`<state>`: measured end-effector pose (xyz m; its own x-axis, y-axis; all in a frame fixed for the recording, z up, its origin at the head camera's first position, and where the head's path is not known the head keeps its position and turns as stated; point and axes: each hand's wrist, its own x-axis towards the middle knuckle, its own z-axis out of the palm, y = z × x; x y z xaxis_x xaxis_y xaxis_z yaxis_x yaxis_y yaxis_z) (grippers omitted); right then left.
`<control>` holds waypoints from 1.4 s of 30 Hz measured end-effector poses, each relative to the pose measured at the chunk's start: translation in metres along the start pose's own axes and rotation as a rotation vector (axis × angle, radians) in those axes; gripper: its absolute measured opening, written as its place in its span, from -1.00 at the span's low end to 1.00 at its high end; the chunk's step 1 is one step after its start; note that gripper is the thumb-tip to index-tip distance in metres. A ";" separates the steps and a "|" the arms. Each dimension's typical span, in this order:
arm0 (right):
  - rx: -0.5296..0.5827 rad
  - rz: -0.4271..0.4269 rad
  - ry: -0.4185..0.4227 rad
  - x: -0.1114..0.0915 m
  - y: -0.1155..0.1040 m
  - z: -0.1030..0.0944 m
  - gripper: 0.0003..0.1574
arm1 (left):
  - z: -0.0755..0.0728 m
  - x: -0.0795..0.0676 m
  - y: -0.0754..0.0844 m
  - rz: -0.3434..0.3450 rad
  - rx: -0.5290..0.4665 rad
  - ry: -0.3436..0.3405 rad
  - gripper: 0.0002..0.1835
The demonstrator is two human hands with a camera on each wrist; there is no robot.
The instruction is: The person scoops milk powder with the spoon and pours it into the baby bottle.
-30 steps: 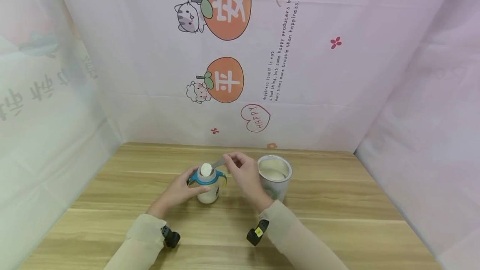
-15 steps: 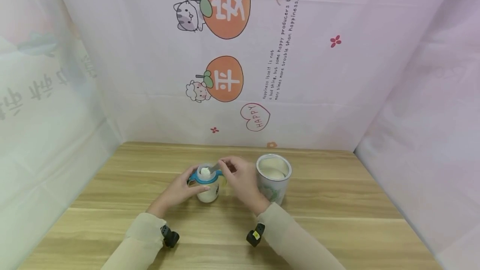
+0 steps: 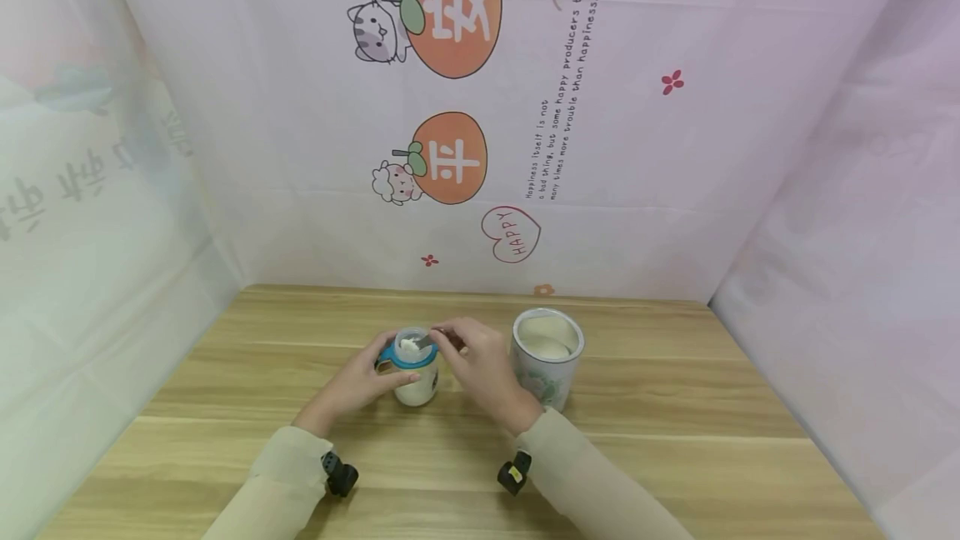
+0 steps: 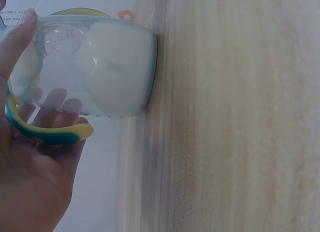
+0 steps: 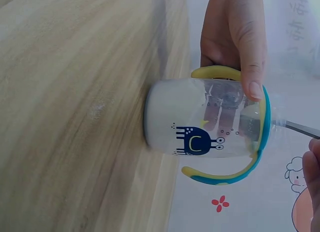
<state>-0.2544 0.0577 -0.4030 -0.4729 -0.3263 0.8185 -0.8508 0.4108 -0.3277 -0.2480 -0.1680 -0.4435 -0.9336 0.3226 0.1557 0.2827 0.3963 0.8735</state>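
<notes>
The bottle [image 5: 185,109] is gripped by the curled left hand [image 3: 360,380], and the spoon [image 5: 302,129] inside is pinched by the right hand [image 3: 483,363].

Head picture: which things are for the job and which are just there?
For the job:
- bottle, held by the left hand
- scoop, pinched by the right hand
- open tub, probably

Just there:
- printed cloth
- black wrist gadgets

Draped booth [image 3: 862,273] — printed cloth [image 3: 630,148], wood-grain tabletop [image 3: 675,407]
</notes>
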 end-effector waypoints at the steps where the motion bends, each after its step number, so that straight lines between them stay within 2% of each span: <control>1: -0.001 -0.005 -0.007 0.000 0.000 -0.001 -0.91 | 0.000 0.000 0.000 0.003 -0.005 -0.001 -0.20; 10: -0.068 -0.132 -0.101 0.004 -0.005 -0.008 -0.91 | 0.000 0.000 -0.002 0.009 -0.020 0.003 -0.20; 15: -0.088 -0.159 -0.131 0.006 -0.009 -0.011 -0.93 | 0.000 0.000 -0.002 0.001 -0.016 -0.008 -0.19; 23: -0.194 -0.276 -0.175 0.008 -0.013 -0.016 -0.91 | 0.000 0.000 -0.001 -0.021 -0.028 -0.021 -0.20; 36: -0.218 -0.349 -0.141 0.006 -0.011 -0.019 -0.91 | 0.001 0.001 -0.002 0.006 -0.039 -0.022 -0.23; 42: -0.216 -0.375 -0.110 0.004 -0.008 -0.019 -0.93 | 0.001 0.002 -0.003 0.003 -0.014 -0.020 -0.21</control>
<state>-0.2449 0.0690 -0.3885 -0.1721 -0.5703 0.8032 -0.9061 0.4115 0.0980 -0.2507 -0.1678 -0.4459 -0.9283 0.3407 0.1493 0.2822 0.3837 0.8793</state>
